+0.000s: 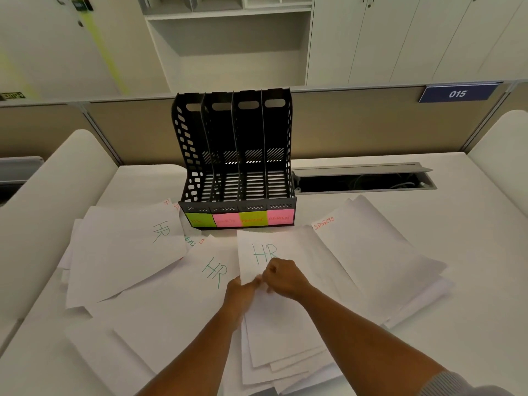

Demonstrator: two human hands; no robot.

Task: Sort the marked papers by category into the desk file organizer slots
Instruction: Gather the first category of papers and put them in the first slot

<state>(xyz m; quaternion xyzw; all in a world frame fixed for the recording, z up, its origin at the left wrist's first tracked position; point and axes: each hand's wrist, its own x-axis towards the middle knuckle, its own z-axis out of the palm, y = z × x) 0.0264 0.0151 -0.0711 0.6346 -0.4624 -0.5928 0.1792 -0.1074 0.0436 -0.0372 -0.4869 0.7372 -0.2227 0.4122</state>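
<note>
A black four-slot file organizer [237, 155] stands at the back middle of the desk, its slots holding no papers, with green and pink sticky labels [240, 219] along its front. White sheets lie spread before it. One sheet marked HR [251, 247] is lifted in the middle: my left hand [240, 292] pinches its lower left edge and my right hand [283, 277] grips it from the right. Two more HR sheets lie at left [161, 231] and centre-left [215, 271]. A sheet marked SPORTS [324, 223] tops a pile at right.
An open cable trough [363, 181] is cut into the desk right of the organizer. A partition wall [357, 124] with a blue 015 sign [457, 94] runs behind. White rounded chair backs or dividers stand at the far left [57, 181] and right [503, 144].
</note>
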